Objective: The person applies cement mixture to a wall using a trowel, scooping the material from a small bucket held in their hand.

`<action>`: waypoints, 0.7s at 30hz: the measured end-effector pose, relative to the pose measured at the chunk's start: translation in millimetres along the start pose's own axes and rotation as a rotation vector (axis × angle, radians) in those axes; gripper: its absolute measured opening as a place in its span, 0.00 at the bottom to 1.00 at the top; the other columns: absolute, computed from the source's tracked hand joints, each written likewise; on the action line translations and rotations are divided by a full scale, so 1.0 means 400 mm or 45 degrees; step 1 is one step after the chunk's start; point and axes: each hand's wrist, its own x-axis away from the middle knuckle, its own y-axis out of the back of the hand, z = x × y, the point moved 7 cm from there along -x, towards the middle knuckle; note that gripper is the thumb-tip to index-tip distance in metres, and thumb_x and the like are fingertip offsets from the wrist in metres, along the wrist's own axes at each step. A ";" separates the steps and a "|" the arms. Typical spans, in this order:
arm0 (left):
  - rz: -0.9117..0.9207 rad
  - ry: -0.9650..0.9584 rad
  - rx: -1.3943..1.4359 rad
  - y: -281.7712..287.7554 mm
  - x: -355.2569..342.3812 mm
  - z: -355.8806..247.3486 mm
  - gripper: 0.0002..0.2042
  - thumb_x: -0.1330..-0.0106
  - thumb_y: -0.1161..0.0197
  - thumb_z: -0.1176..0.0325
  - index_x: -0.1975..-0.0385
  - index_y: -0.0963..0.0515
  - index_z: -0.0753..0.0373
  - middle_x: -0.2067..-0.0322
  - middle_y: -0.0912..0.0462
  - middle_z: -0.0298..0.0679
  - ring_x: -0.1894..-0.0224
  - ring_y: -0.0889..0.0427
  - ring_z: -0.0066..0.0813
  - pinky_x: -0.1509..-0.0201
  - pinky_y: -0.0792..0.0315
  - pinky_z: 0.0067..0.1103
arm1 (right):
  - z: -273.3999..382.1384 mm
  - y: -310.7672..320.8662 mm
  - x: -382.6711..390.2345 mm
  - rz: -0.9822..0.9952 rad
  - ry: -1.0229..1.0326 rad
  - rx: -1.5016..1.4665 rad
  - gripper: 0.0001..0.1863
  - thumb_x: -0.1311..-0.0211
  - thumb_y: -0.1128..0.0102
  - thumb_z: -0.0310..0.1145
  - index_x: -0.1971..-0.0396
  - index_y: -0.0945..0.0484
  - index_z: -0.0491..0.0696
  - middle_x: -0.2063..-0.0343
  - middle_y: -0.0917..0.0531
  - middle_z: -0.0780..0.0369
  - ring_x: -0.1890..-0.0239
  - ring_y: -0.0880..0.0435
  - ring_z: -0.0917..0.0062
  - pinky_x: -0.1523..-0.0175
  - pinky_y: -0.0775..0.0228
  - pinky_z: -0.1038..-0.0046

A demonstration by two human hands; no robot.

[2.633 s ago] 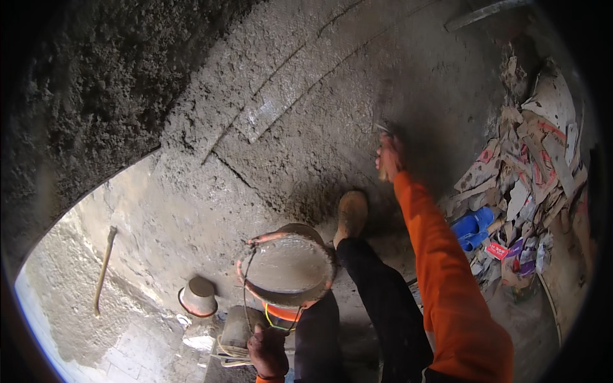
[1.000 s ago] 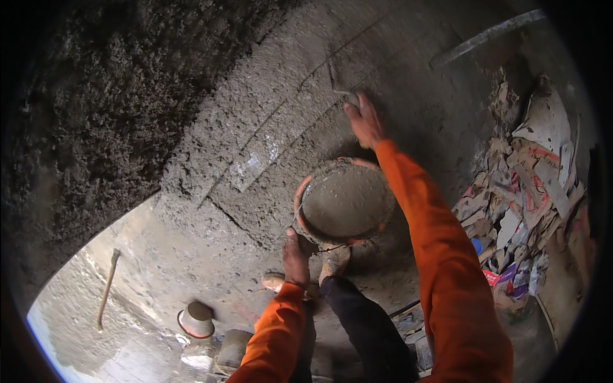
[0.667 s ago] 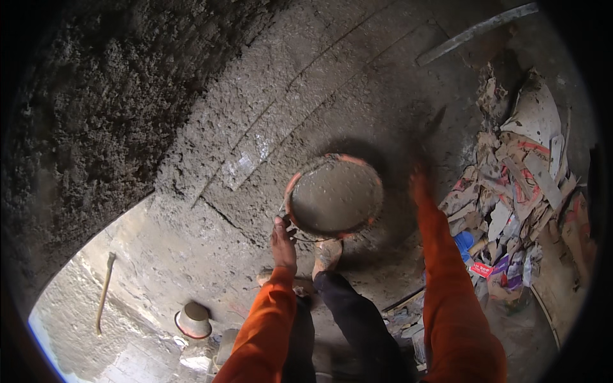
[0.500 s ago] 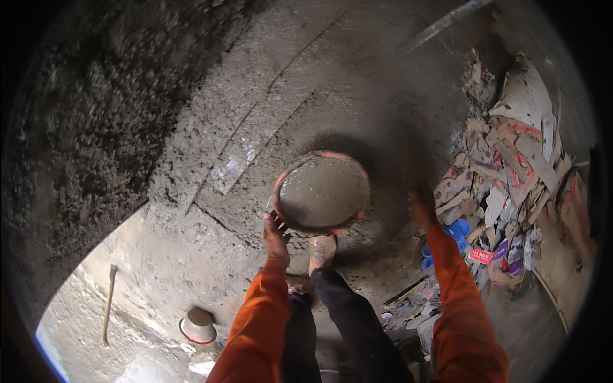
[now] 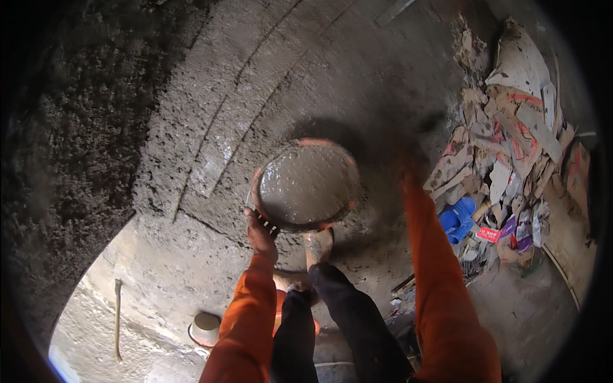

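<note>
An orange-rimmed basin (image 5: pixel 257 185) full of wet grey mortar (image 5: pixel 306 182) is in front of me, above my muddy foot. At its near left edge, my left hand (image 5: pixel 262 237) has its fingers curled on the rim. My right hand (image 5: pixel 408 167) is stretched out to the right of the basin, over the floor. Motion and dark shadow smear its fingers, so whether it holds anything cannot be made out.
Wet mortar with long grooves covers the floor (image 5: pixel 211 127) ahead. Torn cardboard and sacks (image 5: pixel 511 134) lie heaped at right, with blue sandals (image 5: pixel 456 219) beside them. A small mortar-coated bowl (image 5: pixel 205 327) and a wooden handle (image 5: pixel 118 319) lie at lower left.
The basin and my left hand appear slightly farther left in the view, the hand still at the rim. My right hand has moved up and away, and is more blurred.
</note>
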 end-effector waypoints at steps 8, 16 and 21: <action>0.008 0.046 0.102 -0.026 -0.026 0.034 0.37 0.37 0.65 0.35 0.37 0.46 0.58 0.39 0.41 0.40 0.40 0.39 0.40 0.39 0.45 0.38 | 0.287 -0.350 -0.032 0.526 -0.033 0.058 0.35 0.39 0.48 0.43 0.36 0.51 0.51 0.63 0.24 0.61 0.74 0.28 0.80 0.67 0.32 0.73; -0.037 0.053 0.064 -0.010 0.002 0.000 0.37 0.37 0.64 0.35 0.37 0.46 0.59 0.40 0.39 0.42 0.42 0.37 0.40 0.41 0.41 0.36 | 0.075 -0.232 -0.104 0.129 -0.260 0.035 0.24 0.37 0.53 0.47 0.46 0.36 0.51 0.74 0.28 0.66 0.79 0.30 0.82 0.75 0.33 0.78; -0.092 0.075 0.000 0.019 -0.004 -0.001 0.38 0.39 0.64 0.33 0.38 0.45 0.58 0.42 0.37 0.42 0.43 0.35 0.39 0.42 0.40 0.35 | -0.193 0.079 0.014 -0.237 -0.088 -0.198 0.17 0.36 0.56 0.49 0.55 0.33 0.53 0.77 0.30 0.68 0.84 0.33 0.83 0.84 0.40 0.82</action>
